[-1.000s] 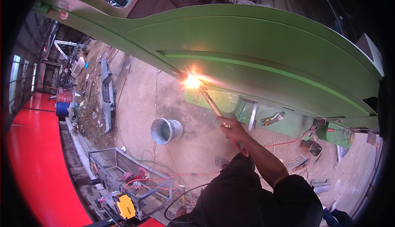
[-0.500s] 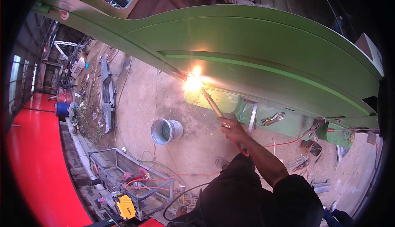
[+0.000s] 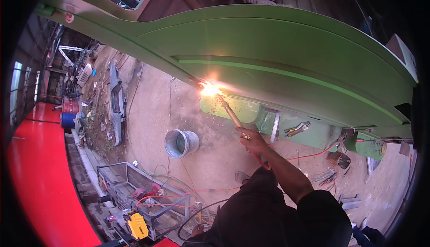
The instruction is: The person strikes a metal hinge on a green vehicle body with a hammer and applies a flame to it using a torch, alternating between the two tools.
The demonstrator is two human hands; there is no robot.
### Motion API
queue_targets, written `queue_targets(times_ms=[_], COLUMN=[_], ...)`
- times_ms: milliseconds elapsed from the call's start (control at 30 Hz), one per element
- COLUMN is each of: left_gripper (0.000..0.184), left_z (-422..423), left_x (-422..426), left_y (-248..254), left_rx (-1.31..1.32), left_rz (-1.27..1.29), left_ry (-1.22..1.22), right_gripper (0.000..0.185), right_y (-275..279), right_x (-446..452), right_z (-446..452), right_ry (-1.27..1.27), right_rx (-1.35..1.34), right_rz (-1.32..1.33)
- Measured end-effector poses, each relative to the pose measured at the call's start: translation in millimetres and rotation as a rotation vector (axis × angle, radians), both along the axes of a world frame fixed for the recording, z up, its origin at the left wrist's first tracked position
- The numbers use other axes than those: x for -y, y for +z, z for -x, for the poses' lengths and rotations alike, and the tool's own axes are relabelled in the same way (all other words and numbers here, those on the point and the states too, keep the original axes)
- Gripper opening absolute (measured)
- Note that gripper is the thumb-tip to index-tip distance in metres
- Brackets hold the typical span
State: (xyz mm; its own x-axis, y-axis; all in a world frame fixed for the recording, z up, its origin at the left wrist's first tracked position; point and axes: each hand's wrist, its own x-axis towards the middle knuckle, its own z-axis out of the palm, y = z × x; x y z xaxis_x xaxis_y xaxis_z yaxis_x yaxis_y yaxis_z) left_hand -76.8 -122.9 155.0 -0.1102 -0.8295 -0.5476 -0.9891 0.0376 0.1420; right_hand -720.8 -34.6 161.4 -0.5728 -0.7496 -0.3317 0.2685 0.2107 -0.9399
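Note:
My right hand (image 3: 254,140) is closed around the handle of a brass-coloured gas torch (image 3: 231,112), with a red hose running back from it. The torch's tip points up and left to a bright flame (image 3: 210,89) at the lower edge of a large green vehicle panel (image 3: 268,41). Glare hides the exact spot where flame and metal meet. Just below the flame is a lighter green panel part (image 3: 233,107). Locking pliers (image 3: 298,129) lie on a green ledge to the right of my hand. I do not see my left hand.
A bucket (image 3: 181,143) stands on the concrete floor, left of my hand. Hoses cross the ground near a metal frame cart (image 3: 143,189) with a yellow device (image 3: 135,225). A long bumper-like part (image 3: 117,103) lies at left, beyond a red surface (image 3: 45,171).
The flame's glare has become smaller, and the separate bright spot above it has faded. My right hand and the torch have hardly moved.

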Motion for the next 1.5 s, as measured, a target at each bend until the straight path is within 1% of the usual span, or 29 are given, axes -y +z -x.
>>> queue_targets(times_ms=[133,467,567,733,800,867,967,1100,1267,1400,1500], left_gripper=[0.051,0.043,0.040,0.036,0.035,0.034,0.031,0.031,0.030,0.030,0.033], left_z=[-3.5,3.2,3.3,4.3,4.1,4.3,-13.1,-6.2,2.8,9.3,4.4], left_x=[-0.8,-3.8,-9.4,-21.3,-20.4,-18.7,-10.3,-7.2,-0.9,1.4,-0.3], left_y=[-3.1,5.5,8.4,12.5,11.8,13.1,-2.6,4.0,17.4,25.2,17.0], left_rx=[-0.024,-0.025,-0.036,-0.026,-0.060,-0.082,-0.117,-0.161,-0.299,-0.280,-0.249], left_rz=[0.002,0.046,0.106,0.321,0.352,0.285,0.271,0.243,0.168,0.041,0.090], left_ry=[-0.001,-0.160,-0.281,-0.635,-0.637,-0.568,-0.613,-0.608,-0.641,-0.528,-0.467], right_gripper=[0.055,0.055,0.055,0.055,0.054,0.054,0.054,0.053,0.053,0.053,0.053], right_y=[-2.5,-4.7,-4.2,-6.5,-8.0,-6.9,-8.4,-4.7,-6.1,-8.2,-3.4], right_x=[0.5,3.4,4.8,5.8,6.4,6.2,6.6,5.7,7.8,8.5,6.9], right_z=[-1.4,-5.0,-5.5,-6.5,-6.9,-7.7,-8.9,-10.0,-12.4,-14.4,-14.9], right_ry=[0.000,-0.015,-0.018,-0.026,-0.027,-0.033,-0.039,-0.042,-0.044,-0.044,-0.036], right_rx=[-0.013,-0.020,-0.013,-0.026,-0.005,-0.014,-0.022,-0.019,-0.009,-0.013,0.009], right_rz=[0.002,0.036,0.025,0.021,0.014,0.017,0.015,0.012,0.028,0.057,0.055])
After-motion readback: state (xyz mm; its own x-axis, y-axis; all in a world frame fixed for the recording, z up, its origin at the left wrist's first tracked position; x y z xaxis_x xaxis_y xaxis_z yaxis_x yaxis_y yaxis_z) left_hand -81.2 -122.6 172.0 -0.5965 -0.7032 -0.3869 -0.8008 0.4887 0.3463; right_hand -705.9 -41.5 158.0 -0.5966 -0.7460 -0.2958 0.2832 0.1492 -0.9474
